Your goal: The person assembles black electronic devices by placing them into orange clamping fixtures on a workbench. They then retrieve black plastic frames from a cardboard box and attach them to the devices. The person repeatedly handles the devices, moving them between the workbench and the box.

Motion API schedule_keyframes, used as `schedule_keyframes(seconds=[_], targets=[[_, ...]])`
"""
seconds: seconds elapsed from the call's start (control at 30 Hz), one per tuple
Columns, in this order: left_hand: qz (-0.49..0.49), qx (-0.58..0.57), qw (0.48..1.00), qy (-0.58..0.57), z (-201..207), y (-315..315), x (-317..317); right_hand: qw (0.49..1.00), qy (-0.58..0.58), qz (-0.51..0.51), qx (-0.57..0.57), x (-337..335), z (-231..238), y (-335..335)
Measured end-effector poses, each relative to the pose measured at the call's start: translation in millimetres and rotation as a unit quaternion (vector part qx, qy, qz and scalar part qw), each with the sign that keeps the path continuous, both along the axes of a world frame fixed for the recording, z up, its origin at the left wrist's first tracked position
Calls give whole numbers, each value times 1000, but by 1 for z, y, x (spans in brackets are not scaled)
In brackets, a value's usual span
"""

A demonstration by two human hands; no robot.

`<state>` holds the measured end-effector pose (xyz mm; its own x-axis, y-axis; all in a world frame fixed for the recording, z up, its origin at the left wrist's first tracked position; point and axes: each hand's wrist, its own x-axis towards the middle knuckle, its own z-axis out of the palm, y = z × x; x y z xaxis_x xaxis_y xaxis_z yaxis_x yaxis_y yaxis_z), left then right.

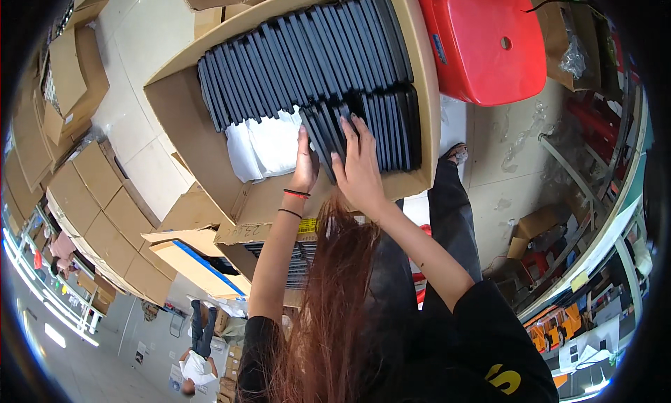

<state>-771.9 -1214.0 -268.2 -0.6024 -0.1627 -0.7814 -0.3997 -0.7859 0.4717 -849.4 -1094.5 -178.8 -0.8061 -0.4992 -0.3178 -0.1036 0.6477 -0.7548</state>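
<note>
A large open cardboard box holds thin black flat cases standing on edge, packed in a long far row and a shorter near row. In the near row, my left hand presses against the left side of a leaning group of black flat cases. My right hand lies over the same group, its fingers curled onto the top edges and its thumb toward the left hand. The cases sit between both hands. White wrapping covers the box bottom left of the near row.
A red plastic stool stands right of the box. Below the box is another carton with similar black pieces. Stacked cartons line the left side, where a person in a white shirt is farther off. A workbench curves along the right.
</note>
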Motion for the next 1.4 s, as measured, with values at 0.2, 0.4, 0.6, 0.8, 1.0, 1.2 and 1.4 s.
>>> schedule_keyframes(seconds=[0.2, 0.4, 0.6, 0.8, 1.0, 1.2, 1.4], targets=[[-44, -11, 996, -73, -7, -16, 0, 996, 79, 39, 30, -26, -17, -15], [-100, -26, 993, -57, -13, -18, 6, 994, 31, 28, 106, -23, -23, -22], [-129, -33, 990, -49, -16, -20, 13, 987, -51, -28, 149, -32, 8, -19], [-121, -45, 992, -2, -10, -15, 7, 973, 191, 55, 120, -40, 0, -26], [-85, -70, 993, -33, -12, -3, 6, 962, 223, 154, 40, -48, -33, -21], [-76, -87, 991, -62, -15, -2, 14, 952, 222, 176, 118, -43, -14, -7], [-83, -118, 986, -83, -17, 1, 13, 946, 243, 168, 135, -47, -26, -9]])
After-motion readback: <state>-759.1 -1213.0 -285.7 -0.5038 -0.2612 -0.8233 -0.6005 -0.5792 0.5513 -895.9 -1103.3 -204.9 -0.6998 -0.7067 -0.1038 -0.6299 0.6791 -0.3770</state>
